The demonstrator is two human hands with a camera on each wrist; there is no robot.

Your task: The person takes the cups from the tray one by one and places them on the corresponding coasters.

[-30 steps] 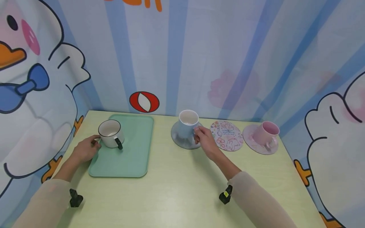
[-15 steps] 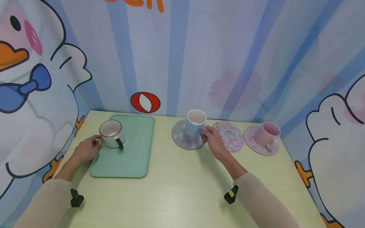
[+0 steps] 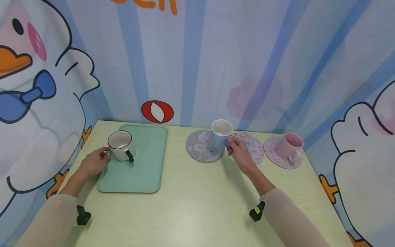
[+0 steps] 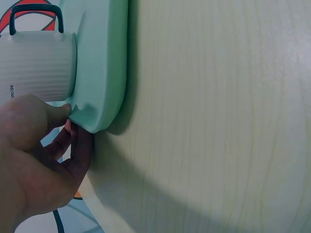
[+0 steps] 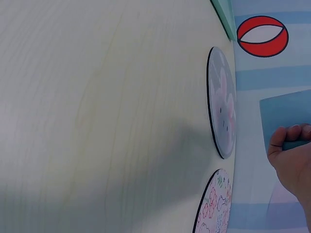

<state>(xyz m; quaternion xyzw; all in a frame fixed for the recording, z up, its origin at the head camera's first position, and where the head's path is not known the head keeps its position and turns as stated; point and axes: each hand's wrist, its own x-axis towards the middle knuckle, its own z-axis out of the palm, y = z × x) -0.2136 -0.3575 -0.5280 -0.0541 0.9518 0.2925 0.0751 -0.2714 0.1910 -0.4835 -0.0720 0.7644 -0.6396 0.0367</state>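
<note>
My right hand grips the handle of a light blue mug. In the head view this upright mug overlaps the grey rabbit coaster and the edge of a floral coaster. The right wrist view shows a gap between the mug and the coasters, so it hangs above them. At the table's left, my left hand pinches the edge of a mint green tray, thumb on the rim and fingers below. On that tray, close to my fingers, stands a white mug with dark rim and handle.
A pink mug stands on a pink coaster at the right end of the row. Behind the pale wooden table rises a striped blue backdrop with cartoon prints.
My right hand has carried the blue mug rightward from over the grey coaster toward the floral one, uncovering the rabbit print. The left hand, tray and white mug have stayed put.
</note>
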